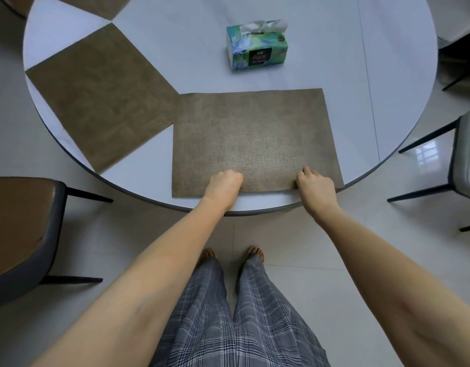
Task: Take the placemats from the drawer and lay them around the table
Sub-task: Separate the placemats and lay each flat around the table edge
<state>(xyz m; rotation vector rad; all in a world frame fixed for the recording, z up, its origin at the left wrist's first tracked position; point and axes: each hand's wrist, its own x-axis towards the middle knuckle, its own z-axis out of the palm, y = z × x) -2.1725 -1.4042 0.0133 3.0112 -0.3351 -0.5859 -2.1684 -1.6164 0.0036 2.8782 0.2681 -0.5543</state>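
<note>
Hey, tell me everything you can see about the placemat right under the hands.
The nearest placemat is a brown-olive rectangle with a woven, linen-like look, lying flat on the round white table. Its near edge runs along the table's rim. Its far left corner meets the neighbouring placemat. The left hand and right hand, fingers curled, hold its near edge.

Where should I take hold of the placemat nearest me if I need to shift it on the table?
Grip the near long edge of the nearest placemat, coming from the table's near rim. The mat lies flat, so only that edge, beside the rim, looks easy to get fingers under. The left hand and right hand already sit along it, spaced apart; a two-point pinch there should keep it from twisting.
</note>
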